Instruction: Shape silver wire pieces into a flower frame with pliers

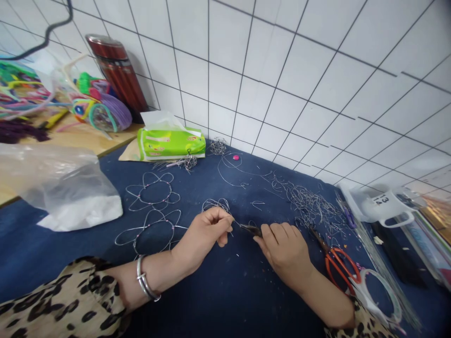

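Note:
My left hand (213, 226) pinches a thin silver wire (237, 222) between thumb and fingertips. Just to its right, my right hand (283, 246) is closed around a pair of pliers (251, 229), whose dark jaws point left at the wire; whether they bite it cannot be made out. Behind my left hand lies a looped wire piece (215, 203), partly hidden. Two flower-shaped wire frames with small pink beads lie to the left, an upper wire flower (150, 191) and a lower wire flower (155, 234), the lower one partly covered by my left forearm.
Tangled wire scraps (310, 202) spread at the right, near orange-handled scissors (340, 267) and a tape roll (380, 295). At the back stand a green tissue pack (172, 143) and a red thermos (118, 70). A plastic bag (70, 183) lies left; a white jug (380, 206) is far right.

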The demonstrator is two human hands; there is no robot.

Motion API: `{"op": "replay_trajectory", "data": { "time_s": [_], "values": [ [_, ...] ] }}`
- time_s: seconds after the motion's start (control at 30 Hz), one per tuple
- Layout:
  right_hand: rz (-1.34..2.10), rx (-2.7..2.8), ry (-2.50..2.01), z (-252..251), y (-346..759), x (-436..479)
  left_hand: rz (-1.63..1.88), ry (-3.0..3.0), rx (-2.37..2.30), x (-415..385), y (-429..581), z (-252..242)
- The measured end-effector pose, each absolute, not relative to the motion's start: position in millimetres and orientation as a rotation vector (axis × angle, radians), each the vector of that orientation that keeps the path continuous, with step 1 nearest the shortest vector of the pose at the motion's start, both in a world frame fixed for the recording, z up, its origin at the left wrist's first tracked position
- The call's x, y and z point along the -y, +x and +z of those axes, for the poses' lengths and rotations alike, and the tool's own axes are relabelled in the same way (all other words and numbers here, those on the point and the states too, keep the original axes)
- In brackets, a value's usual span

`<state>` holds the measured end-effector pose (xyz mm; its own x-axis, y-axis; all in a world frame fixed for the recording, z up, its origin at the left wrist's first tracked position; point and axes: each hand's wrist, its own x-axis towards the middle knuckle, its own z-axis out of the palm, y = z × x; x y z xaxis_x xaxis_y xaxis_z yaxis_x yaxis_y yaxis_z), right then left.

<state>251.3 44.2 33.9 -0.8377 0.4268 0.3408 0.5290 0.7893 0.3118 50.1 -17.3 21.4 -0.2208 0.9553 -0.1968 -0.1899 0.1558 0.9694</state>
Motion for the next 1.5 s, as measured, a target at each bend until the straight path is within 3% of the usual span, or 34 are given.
{"op": "replay_trajectory", "data": {
  "time_s": [1.0, 1.37, 1.5],
  "values": [
    [-0.587, 2.710, -0.716, 32.0, 251.6, -44.9, 1.299, 0.686, -1.279, 17.0, 51.9, 22.0],
    [-0.112, 2.691, -0.818, 31.9, 247.2, -42.8, 1.373, 0.747, -1.289, 15.3, 49.6, 24.3],
    [-0.085, 2.722, -0.811, 31.2, 245.0, -38.3, 1.389, 0.874, -1.350, 15.5, 50.7, 26.2]
  ]
}}
